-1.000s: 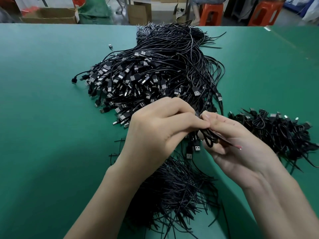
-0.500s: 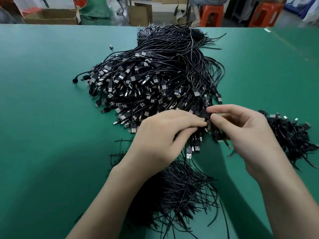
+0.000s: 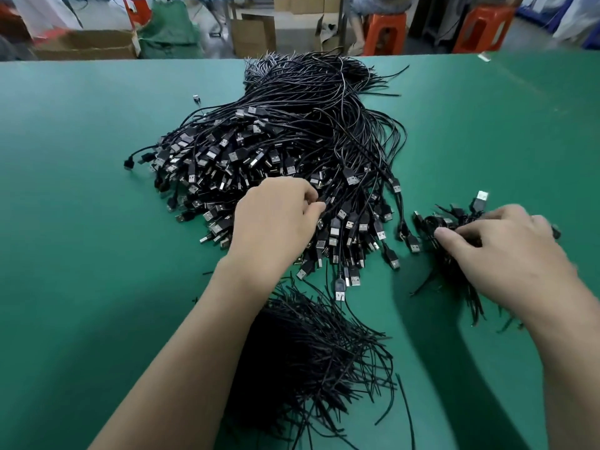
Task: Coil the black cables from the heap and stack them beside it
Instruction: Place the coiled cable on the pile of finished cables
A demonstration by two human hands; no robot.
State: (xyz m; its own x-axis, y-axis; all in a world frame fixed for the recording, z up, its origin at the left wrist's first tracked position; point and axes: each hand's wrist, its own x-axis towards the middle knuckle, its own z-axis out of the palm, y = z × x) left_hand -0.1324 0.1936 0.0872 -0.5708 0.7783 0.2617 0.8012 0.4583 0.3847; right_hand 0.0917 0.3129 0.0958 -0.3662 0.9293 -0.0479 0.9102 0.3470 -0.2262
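Pulling one cable (image 3: 326, 196) free of the heap (image 3: 292, 134) is the risky part. The left hand (image 3: 276, 222) pinches it between thumb and curled fingers (image 3: 313, 207) at the heap's near side, where leads cross and plugs lie jammed together. A sharp tug would likely drag neighbours along, or scatter plugs onto the loose bundle of thin black strands (image 3: 318, 352) lying nearer the person.

The right hand (image 3: 506, 251) sits on the stack of coiled cables (image 3: 454, 219), fingers (image 3: 454, 237) curled down onto it; whether they grip a coil or only press it, I cannot tell. A coil released untucked may spring open, and the ragged stack could slump toward the heap — only a narrow strip of counter (image 3: 81, 254) parts them.

For moving, green counter stretches wide to the left of the heap and to the right beyond the stack. The far edge runs just behind the heap's tails, so a hard pull away from the person might push some over. A stray connector (image 3: 195, 99) lies apart, far left of the heap.
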